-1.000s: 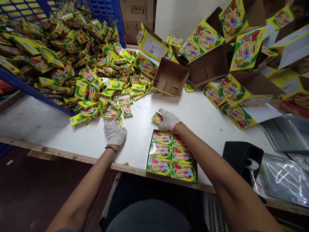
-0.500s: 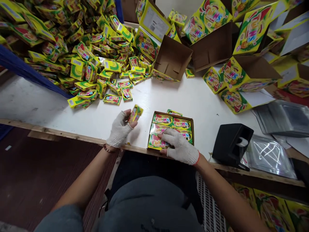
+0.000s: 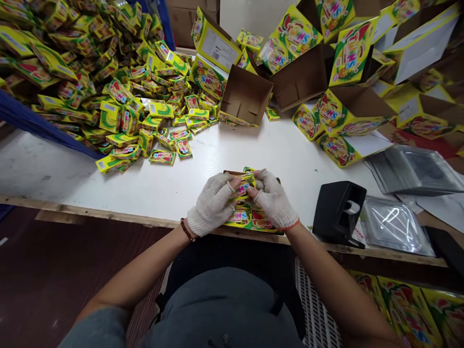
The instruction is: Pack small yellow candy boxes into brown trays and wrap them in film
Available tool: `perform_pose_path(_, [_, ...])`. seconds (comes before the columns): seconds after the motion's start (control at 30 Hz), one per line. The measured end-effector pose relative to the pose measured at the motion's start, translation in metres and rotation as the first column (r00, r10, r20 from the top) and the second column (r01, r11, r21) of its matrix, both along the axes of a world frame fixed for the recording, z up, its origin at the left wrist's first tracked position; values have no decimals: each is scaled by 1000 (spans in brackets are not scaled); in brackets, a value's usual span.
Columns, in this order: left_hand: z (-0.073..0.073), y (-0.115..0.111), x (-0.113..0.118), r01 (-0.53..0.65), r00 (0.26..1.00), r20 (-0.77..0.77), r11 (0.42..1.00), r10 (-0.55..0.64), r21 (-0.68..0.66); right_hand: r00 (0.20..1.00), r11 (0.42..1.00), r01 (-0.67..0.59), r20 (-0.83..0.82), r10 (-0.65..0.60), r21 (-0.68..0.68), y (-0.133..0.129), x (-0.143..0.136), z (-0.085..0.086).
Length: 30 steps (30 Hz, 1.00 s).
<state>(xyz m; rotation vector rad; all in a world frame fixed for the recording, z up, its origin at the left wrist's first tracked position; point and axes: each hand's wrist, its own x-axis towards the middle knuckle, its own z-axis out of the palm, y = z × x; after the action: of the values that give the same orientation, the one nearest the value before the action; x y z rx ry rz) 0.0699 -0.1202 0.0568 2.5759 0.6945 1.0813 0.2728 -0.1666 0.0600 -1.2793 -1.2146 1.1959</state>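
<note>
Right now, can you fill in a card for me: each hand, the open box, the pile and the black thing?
left hand: gloved, holding a small pack
right hand: gloved, on the same pack
open box: under the hands, packs inside
pile: many packs, from a blue crate onto the table
black thing: on the table, right of the box

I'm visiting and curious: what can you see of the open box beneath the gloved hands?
The open box looks like cardboard, brown along its far rim. It sits flat at the white table's near edge, holding yellow-and-green Twins packs. The left hand and right hand partly hide it; contact is unclear.
</note>
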Motion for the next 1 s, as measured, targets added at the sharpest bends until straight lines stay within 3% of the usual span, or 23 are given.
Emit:
perform_pose_path(0.07, [5,9,7,11,999,-40,1000,-12,-13,994,1000,14,112,-12,-16,8,2,4])
perform_pose_path(0.17, [5,19,11,91,990,-101,989,-103,-113,936,989,49,338,-94,139,14,8,2])
perform_pose_path(0.33, [-15,23,0,149,962,-184,952,-202,-266,759,965,-168,651,-3,200,5,8,-17])
perform_pose_path(0.4, [-29,36,-12,49,983,-157,967,-90,-250,713,962,-161,700,-41,220,-1,2,-25])
perform_pose_path(0.47, [-39,62,-33,-174,980,-137,959,145,-226,692,945,-188,719,-66,267,-6,-7,-30])
perform_pose_path(0.5, [-42,79,-46,-318,945,-155,922,289,-221,680,930,-219,730,-70,293,-8,-12,-32])
perform_pose_path(0.57, [-41,113,-74,-603,794,-250,770,554,-208,640,899,-285,764,-80,332,-11,-22,-35])
perform_pose_path(0.63, [-35,140,-100,-768,633,-373,612,679,-190,590,883,-317,801,-102,346,-12,-30,-38])
perform_pose_path(0.7, [-28,155,-120,-797,589,-461,574,664,-191,570,882,-328,816,-99,337,-11,-33,-41])
perform_pose_path(0.83, [-24,153,-139,-742,650,-488,625,582,-243,634,880,-293,765,-113,373,-13,-25,-46])
perform_pose_path(0.93, [-26,139,-129,-721,676,-495,629,546,-291,722,860,-91,628,-291,502,-16,-16,-42])
perform_pose_path(1.0, [-23,122,-107,-675,737,-404,626,542,-391,749,837,34,540,-383,547,-14,-14,-33])
